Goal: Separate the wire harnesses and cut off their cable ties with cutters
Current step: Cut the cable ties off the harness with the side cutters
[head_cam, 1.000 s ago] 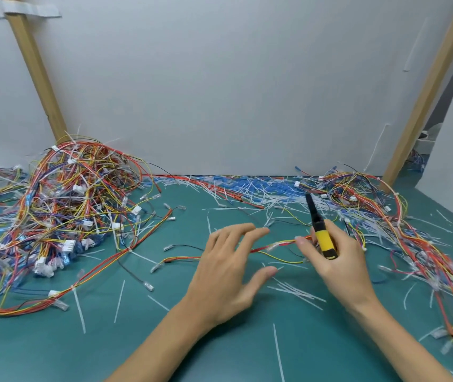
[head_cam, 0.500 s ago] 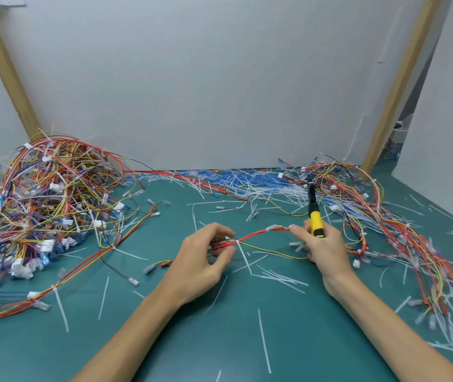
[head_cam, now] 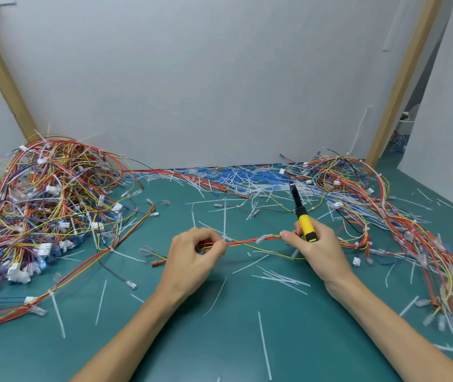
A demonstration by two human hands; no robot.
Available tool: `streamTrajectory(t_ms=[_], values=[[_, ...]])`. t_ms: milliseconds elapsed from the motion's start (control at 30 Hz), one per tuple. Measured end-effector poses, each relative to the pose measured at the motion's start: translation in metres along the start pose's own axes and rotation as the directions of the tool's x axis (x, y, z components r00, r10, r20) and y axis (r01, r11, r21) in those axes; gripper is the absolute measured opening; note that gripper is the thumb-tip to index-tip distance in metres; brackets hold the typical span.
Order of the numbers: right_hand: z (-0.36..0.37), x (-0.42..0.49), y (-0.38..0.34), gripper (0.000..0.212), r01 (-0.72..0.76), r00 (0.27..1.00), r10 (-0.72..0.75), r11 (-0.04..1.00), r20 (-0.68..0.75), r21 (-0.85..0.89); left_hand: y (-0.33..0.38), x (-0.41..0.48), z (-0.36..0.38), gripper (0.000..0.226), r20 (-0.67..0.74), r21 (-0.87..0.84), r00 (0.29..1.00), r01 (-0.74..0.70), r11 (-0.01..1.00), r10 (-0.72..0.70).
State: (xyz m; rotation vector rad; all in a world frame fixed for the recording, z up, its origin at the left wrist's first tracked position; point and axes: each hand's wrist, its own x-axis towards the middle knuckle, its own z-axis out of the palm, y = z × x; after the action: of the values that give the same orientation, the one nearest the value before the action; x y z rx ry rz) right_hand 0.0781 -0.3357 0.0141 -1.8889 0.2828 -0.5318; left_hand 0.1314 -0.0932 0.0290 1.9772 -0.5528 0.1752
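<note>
Two heaps of tangled wire sit on the green counter (head_cam: pixel 219 340). The larger heap (head_cam: pixel 40 202) fills the far left, with red, yellow and blue strands studded with white plugs, piled near the foot of a slanted wooden post (head_cam: pixel 2 75). One long strand (head_cam: pixel 82 271) trails from it across the near left of the counter.

Just left of centre, the left grip (head_cam: pixel 192 257) has thumb and fingertips pressed together, pinching one end of a thin wire harness (head_cam: pixel 250 240) of red and yellow wires. The harness runs level across to the right grip (head_cam: pixel 319 252), with one yellow wire sagging below it. The right grip pinches the other end between thumb and forefinger. Its remaining fingers curl round the yellow handle of the cutters (head_cam: pixel 305 226), whose dark tip points up and away toward the white wall (head_cam: pixel 192 78).

Cut cable ties (head_cam: pixel 280 278) lie scattered over the counter around both hands. A thicker drift of white and blue scraps (head_cam: pixel 233 177) lies along the wall. The second heap (head_cam: pixel 371 202) spreads down the right side beside another post (head_cam: pixel 401 78).
</note>
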Motion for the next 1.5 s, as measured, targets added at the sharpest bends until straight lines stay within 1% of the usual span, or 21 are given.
streamTrajectory(t_ms=[67,133,267,367,467,567,667,733,800,867,933,1000,1033,1067,1100,1167,1200,1267,1333,1400,1500], values=[[0.002,-0.002,-0.001,0.031,0.021,1.000,-0.021,1.000,0.011,-0.023,0.000,0.000,-0.001,0.025,-0.008,0.021,1.000,0.012,1.000,-0.012],[0.003,-0.003,-0.001,0.030,0.047,0.999,-0.045,0.998,0.023,-0.051,-0.003,0.001,-0.002,0.028,-0.025,0.026,1.000,0.020,0.999,-0.019],[0.002,-0.004,-0.002,0.033,0.095,0.995,-0.094,0.993,0.026,-0.065,-0.011,0.004,-0.001,0.033,-0.053,-0.042,0.997,0.049,0.998,-0.052],[0.001,-0.004,-0.003,0.031,0.091,0.996,-0.091,0.996,0.009,-0.011,-0.015,0.006,-0.001,0.028,-0.029,-0.085,0.997,0.070,0.994,-0.073],[0.001,-0.004,-0.001,0.030,0.089,0.996,-0.089,0.996,-0.002,-0.001,-0.017,0.006,0.001,0.022,-0.035,-0.065,0.996,0.075,0.995,-0.077],[0.002,-0.005,-0.001,0.030,0.112,0.994,-0.112,0.992,0.002,-0.054,-0.015,0.007,0.001,0.020,-0.048,-0.062,0.993,0.100,0.993,-0.103],[0.003,-0.007,-0.005,0.030,0.140,0.990,-0.141,0.981,0.003,-0.131,-0.013,0.007,-0.002,0.028,-0.014,-0.091,0.990,0.138,0.986,-0.140],[0.005,-0.011,-0.008,0.030,0.186,0.982,-0.189,0.965,0.005,-0.186,-0.012,0.008,-0.003,0.027,0.009,-0.117,0.987,0.163,0.980,-0.163],[0.007,-0.014,-0.011,0.033,0.228,0.972,-0.235,0.940,0.001,-0.254,-0.013,0.008,-0.003,0.030,0.018,-0.151,0.989,0.150,0.977,-0.149],[0.007,-0.014,-0.012,0.034,0.226,0.968,-0.247,0.925,-0.032,-0.305,-0.016,0.009,-0.003,0.030,0.027,-0.174,0.994,0.109,0.979,-0.106],[0.006,-0.013,-0.011,0.036,0.192,0.968,-0.232,0.928,-0.090,-0.320,-0.018,0.010,-0.004,0.020,0.087,-0.138,0.995,0.062,0.989,-0.050],[0.002,-0.010,-0.010,0.039,0.150,0.971,-0.202,0.934,-0.132,-0.326,-0.021,0.010,-0.007,0.008,0.201,-0.068,0.980,0.020,0.997,-0.006],[0.001,-0.008,-0.009,0.040,0.131,0.972,-0.187,0.934,-0.145,-0.332,-0.023,0.010,-0.007,0.007,0.257,-0.017,0.966,-0.002,1.000,0.006],[-0.002,-0.007,-0.007,0.041,0.113,0.972,-0.176,0.932,-0.157,-0.345,-0.025,0.010,-0.008,0.010,0.285,0.047,0.958,-0.032,0.998,0.018],[-0.004,-0.005,-0.006,0.042,0.096,0.971,-0.166,0.928,-0.169,-0.360,-0.027,0.010,-0.009,0.012,0.281,0.098,0.959,-0.057,0.994,0.027],[-0.007,-0.001,-0.004,0.044,0.054,0.970,-0.137,0.927,-0.202,-0.370,-0.031,0.012,-0.010,0.006,0.226,0.187,0.972,-0.110,0.976,0.066],[-0.009,0.001,-0.003,0.045,0.031,0.969,-0.117,0.931,-0.216,-0.363,-0.031,0.012,-0.011,0.010,0.200,0.206,0.975,-0.135,0.969,0.094],[-0.010,0.003,-0.002,0.045,-0.009,0.973,-0.074,0.935,-0.218,-0.355,-0.031,0.011,-0.010,0.018,0.173,0.167,0.975,-0.168,0.972,0.139],[-0.009,0.003,-0.002,0.045,-0.018,0.980,-0.060,0.925,-0.191,-0.381,-0.027,0.009,-0.009,0.024,0.146,0.093,0.978,-0.164,0.982,0.150],[-0.007,0.001,-0.003,0.045,0.009,0.985,-0.081,0.902,-0.149,-0.431,-0.025,0.008,-0.008,0.031,0.099,0.005,0.988,-0.124,0.992,0.123],[-0.004,-0.004,-0.005,0.044,0.064,0.987,-0.130,0.858,-0.096,-0.509,-0.024,0.010,-0.011,0.029,0.030,-0.090,0.997,-0.068,0.994,0.071]])
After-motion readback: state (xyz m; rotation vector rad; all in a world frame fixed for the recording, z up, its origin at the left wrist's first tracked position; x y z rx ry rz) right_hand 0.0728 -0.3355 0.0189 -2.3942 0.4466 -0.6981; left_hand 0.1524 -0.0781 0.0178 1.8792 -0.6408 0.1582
